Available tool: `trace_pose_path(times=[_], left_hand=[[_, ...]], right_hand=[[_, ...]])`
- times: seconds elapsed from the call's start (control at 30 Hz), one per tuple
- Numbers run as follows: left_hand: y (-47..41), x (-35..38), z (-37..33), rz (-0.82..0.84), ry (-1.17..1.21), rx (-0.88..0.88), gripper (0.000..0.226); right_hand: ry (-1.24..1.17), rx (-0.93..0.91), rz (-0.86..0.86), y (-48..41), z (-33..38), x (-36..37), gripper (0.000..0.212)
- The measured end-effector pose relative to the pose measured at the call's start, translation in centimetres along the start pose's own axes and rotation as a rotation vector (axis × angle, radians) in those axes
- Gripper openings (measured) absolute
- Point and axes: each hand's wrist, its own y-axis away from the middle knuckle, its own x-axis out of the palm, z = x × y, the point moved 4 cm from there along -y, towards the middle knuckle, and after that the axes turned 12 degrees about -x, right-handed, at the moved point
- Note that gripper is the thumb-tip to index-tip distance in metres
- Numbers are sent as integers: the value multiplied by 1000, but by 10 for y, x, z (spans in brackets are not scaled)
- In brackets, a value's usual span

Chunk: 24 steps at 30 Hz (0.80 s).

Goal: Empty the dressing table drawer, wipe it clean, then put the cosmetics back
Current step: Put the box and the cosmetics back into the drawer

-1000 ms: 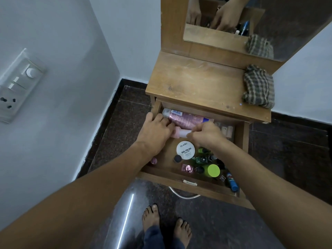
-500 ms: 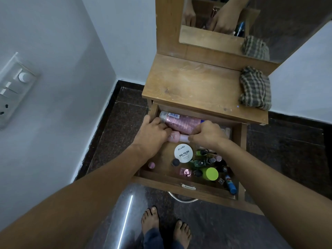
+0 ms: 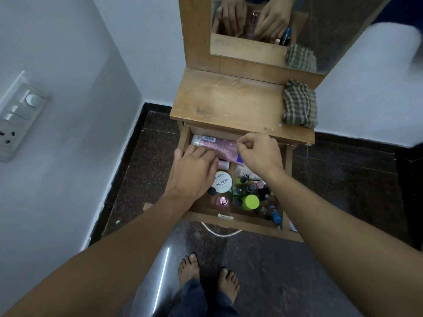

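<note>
Drawer [image 3: 240,219] of the dressing table [image 3: 229,104] stands pulled out on my head camera feed, full of cosmetics. A long pink bottle [image 3: 212,145] lies on its side along the back wall. My left hand [image 3: 194,170] rests on its near edge, fingers fairly straight and laid flat, also covering part of a small pale bottle [image 3: 223,165]. My right hand [image 3: 258,154] sits over the pink bottle's right end with fingers curled; I cannot tell whether it grasps anything. Nearer the front are a white round tub marked NAIL POLISH [image 3: 221,181], a cluster of nail polish bottles [image 3: 247,186], a lime-green cap [image 3: 250,202] and a blue tube [image 3: 275,216]. A checked cloth [image 3: 299,104] lies bunched at the tabletop's right rear corner, beside the mirror [image 3: 332,30].
</note>
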Motion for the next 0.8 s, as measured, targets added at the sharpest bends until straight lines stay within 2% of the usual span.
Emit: trace_pose_path(times=[0.1, 0.17, 0.23, 0.3, 0.37, 0.43, 0.6, 0.8], left_hand=[[18, -5, -14, 3, 71, -52, 24], [30, -5, -16, -16, 123, -76, 26], [39, -5, -16, -31, 166, -97, 27], [46, -5, -17, -34, 193, -116, 28], [51, -6, -18, -38, 204, -132, 29], [53, -5, -19, -29, 211, -147, 30], [53, -2, -15, -8, 173, -156, 37], [49, -1, -6, -16, 159, -177, 40]], right_hand=[[-4, 58, -136, 24, -10, -27, 18], [66, 101, -114, 45, -24, -45, 19], [170, 131, 16, 66, -39, -57, 16], [302, 144, 245, 86, -51, -59, 15], [457, 115, 480, 103, -58, -52, 20], [577, 62, 609, 111, -61, -45, 30], [710, -18, 641, 109, -57, -31, 42], [820, -42, 719, 99, -46, -20, 30]])
